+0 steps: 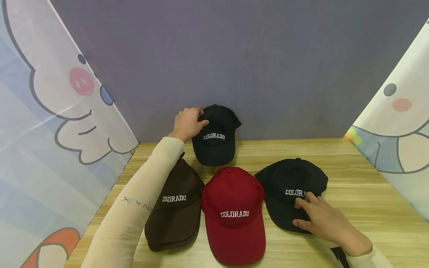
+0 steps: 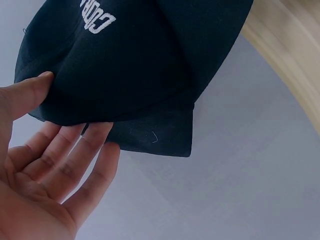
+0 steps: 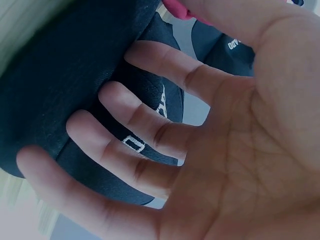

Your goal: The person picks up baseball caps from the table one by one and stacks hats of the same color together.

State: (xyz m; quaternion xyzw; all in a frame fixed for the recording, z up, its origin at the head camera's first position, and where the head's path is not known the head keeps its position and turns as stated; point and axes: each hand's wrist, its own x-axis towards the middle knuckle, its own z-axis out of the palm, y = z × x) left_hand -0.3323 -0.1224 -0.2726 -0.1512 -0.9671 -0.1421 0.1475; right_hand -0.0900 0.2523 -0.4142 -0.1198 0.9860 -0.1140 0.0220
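Four caps with white COLORADO lettering are in the head view. Toward the back, a black cap [image 1: 216,149] leans brim-down by the grey wall. My left hand [image 1: 188,121] pinches its left edge; in the left wrist view the thumb [image 2: 35,90] lies on the outside of the crown and the fingers go under the edge. My right hand [image 1: 326,217] is over the other black cap [image 1: 285,175], at the right. In the right wrist view its extended fingertips touch that cap where crown and brim [image 3: 60,60] meet, partly covering the lettering.
A dark red cap [image 1: 234,238] lies front middle, between the right black cap and a dark brown cap [image 1: 177,223]. My left sleeve [image 1: 134,201] partly covers the brown one. The wooden table [image 1: 362,186] meets a grey wall [image 1: 285,74]; cartoon-printed sheets [image 1: 33,149] stand at both sides.
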